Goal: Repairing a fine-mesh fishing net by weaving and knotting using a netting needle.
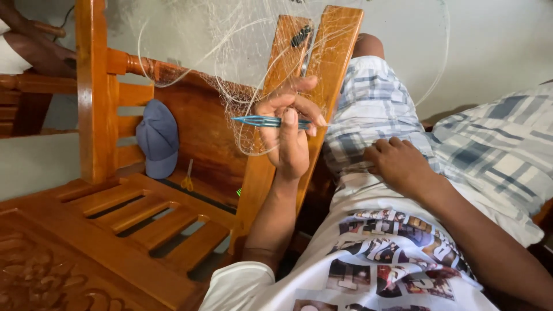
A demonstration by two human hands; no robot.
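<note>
The left hand (pixel 288 129) is raised, its fingers pinching a slim blue plastic netting needle (pixel 262 121) that lies level across them, right against the fine translucent fishing net (pixel 230 75) draped over two upright wooden slats (pixel 322 63). The right hand (pixel 397 164) rests loosely curled on the checked shorts (pixel 374 109), holding nothing. A blue cap (pixel 158 138) and small yellow scissors (pixel 188 181) lie on the wooden bench (pixel 138 213) nearby

The person wears a white short-sleeved T-shirt (pixel 368 270) printed with a collage of small dark photo tiles — and plaid shorts (pixel 374 115) in blue, grey and white, just above the shirt's hem.
</note>
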